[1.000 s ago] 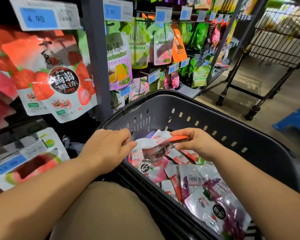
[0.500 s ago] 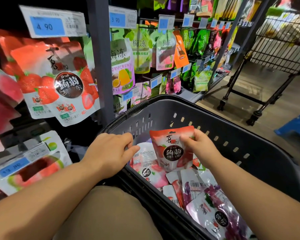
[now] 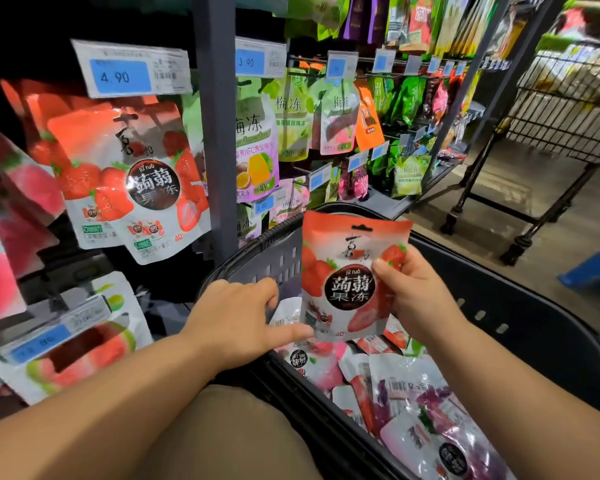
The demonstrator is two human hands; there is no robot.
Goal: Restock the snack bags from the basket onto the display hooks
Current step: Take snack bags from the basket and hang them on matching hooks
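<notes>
Basket (image 3: pixel 520 327) fills the lower right of the head view, dark grey with slotted walls, its rim running from about 9 o'clock near the post down to 5 o'clock. Above its near corner the right hand (image 3: pixel 418 299) pinches a strawberry bag (image 3: pixel 343 282) by the bag's right edge: thumb on the printed front at about 3 o'clock of the black round label, the other fingers hidden behind. The bag stands upright, hang-hole tab at 12 o'clock, and nearly all of it lies to the left of the grip, clear of the heap below.

The left hand (image 3: pixel 236 323) rests on the basket rim at 9 o'clock of the held bag. Its fingers are loosely spread, the forefinger stretched out so the tip touches the bag's lower left corner (or comes very close; the edge is hard to read). It grips nothing.

Under the held bag lies a heap of loose bags (image 3: pixel 395 386), pink, red and purple, flat in the basket bottom.

At 10 o'clock of the held bag, matching strawberry bags (image 3: pixel 125 174) hang below a 4.90 tag (image 3: pixel 125 69). A grey post (image 3: pixel 219 133) stands between them and the green and yellow pouches (image 3: pixel 291 116) at 12 o'clock, under a 3.90 tag (image 3: pixel 253 58). At 8 o'clock hangs a watermelon-print bag (image 3: pixel 84 351).

A wire cart (image 3: pixel 561 109) stands on the floor at 2 o'clock. A khaki-clad knee (image 3: pixel 222 438) sits at 6 o'clock.
</notes>
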